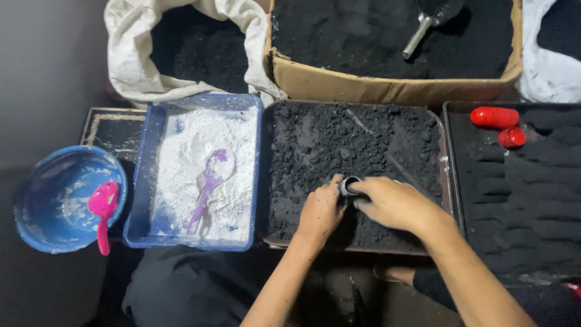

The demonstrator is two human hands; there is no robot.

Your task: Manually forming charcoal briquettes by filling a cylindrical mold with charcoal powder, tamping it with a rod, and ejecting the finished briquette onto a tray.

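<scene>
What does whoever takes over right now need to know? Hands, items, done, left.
Left hand: resting on black powder in the middle tray, fingers against a small metal cylinder.
Right hand: gripping that cylinder from the right.
Around: blue tray of white powder with a purple scoop; blue bowl with a pink spoon; right tray holds two red pieces.
Done: cannot tell whether the cylinder is filled.
Left: cylinder not yet out of the tray.

Purple scoop [209, 181] in white powder [200, 151]

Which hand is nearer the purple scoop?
Left. The left hand is over the dark powder tray, just right of the purple scoop; the right hand lies farther right.
</scene>
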